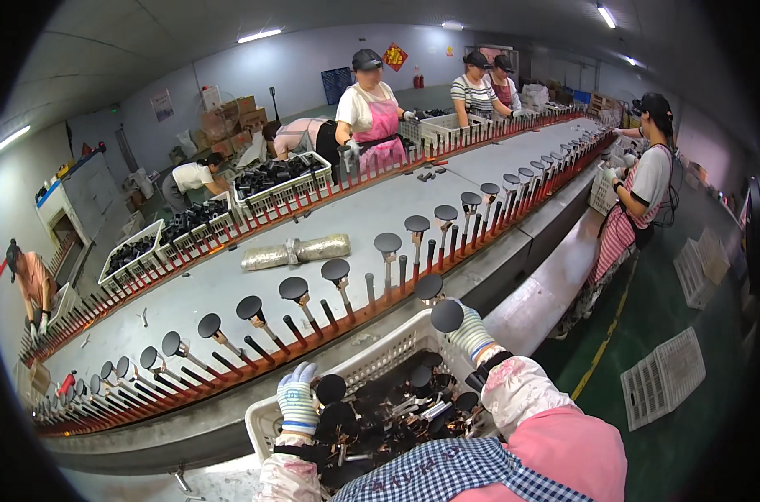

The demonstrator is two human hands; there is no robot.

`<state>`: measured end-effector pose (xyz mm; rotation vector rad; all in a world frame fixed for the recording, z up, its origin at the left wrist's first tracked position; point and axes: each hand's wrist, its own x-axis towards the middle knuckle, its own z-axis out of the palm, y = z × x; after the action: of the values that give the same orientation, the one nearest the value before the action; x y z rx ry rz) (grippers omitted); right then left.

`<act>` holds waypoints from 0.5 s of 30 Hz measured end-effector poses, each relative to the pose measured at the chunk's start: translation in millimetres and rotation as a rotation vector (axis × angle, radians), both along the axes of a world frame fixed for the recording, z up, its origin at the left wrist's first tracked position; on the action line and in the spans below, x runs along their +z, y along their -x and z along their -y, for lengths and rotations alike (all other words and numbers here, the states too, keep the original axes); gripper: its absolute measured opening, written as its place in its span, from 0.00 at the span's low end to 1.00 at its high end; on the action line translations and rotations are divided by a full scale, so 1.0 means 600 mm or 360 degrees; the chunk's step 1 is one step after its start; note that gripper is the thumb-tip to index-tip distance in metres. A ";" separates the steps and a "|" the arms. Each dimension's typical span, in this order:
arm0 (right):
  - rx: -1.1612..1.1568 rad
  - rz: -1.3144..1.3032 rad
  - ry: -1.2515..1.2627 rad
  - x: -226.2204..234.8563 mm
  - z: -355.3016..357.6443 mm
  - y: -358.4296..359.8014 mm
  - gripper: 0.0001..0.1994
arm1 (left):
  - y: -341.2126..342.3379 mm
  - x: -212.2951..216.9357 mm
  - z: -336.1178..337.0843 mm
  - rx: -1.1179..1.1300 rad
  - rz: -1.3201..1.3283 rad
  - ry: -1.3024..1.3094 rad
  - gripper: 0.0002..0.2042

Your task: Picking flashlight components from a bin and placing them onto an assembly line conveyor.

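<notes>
My left hand (pixel 298 402), in a striped knit glove, is at the left rim of a white plastic crate (pixel 263 418), its fingers stretched out and apart. Right beside it is a black round-headed metal part (pixel 331 389); I see no grip on it. My right hand (pixel 473 333), gloved alike, is closed on another black disc-headed part (pixel 447 315) above the crate's far right corner. The disc hides some of the fingers. Just beyond it, a similar part (pixel 428 287) stands at the conveyor edge. A heap of such parts with metal stems (pixel 405 410) lies in the crate.
A long conveyor (pixel 171 314) curves past, lined with red upright pegs, many bearing black discs. A wrapped cylindrical roll (pixel 296 251) lies on its middle. Co-workers stand across it, one (pixel 643 184) at right. White crates (pixel 662 385) lie on the green floor.
</notes>
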<state>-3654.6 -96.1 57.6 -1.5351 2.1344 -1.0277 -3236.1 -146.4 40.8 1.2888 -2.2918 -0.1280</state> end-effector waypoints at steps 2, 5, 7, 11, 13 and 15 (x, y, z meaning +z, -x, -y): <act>0.0010 -0.0006 0.0049 -0.012 0.001 0.023 0.24 | 0.016 0.001 0.001 -0.0006 -0.0009 0.0000 0.25; -0.0005 0.0035 0.0164 -0.036 0.006 0.060 0.25 | 0.045 0.007 0.004 -0.0015 -0.0013 0.0006 0.24; 0.0017 0.0018 0.0169 -0.050 0.015 0.086 0.24 | 0.060 0.006 0.004 -0.0025 0.0001 -0.0013 0.24; 0.0007 0.0011 0.0030 -0.070 0.030 0.137 0.24 | 0.101 0.020 -0.001 -0.0032 -0.0019 -0.0020 0.25; 0.0002 -0.0165 -0.0002 -0.090 0.030 0.169 0.24 | 0.126 0.023 0.001 -0.0046 -0.0023 -0.0022 0.25; 0.0067 0.0427 0.0331 -0.179 0.059 0.207 0.22 | 0.140 0.027 0.000 -0.0031 -0.0020 -0.0021 0.25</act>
<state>-3778.7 -131.4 -49.5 -1.4279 1.8540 -1.3912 -3320.3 -146.5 56.8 1.2687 -2.2969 -0.1582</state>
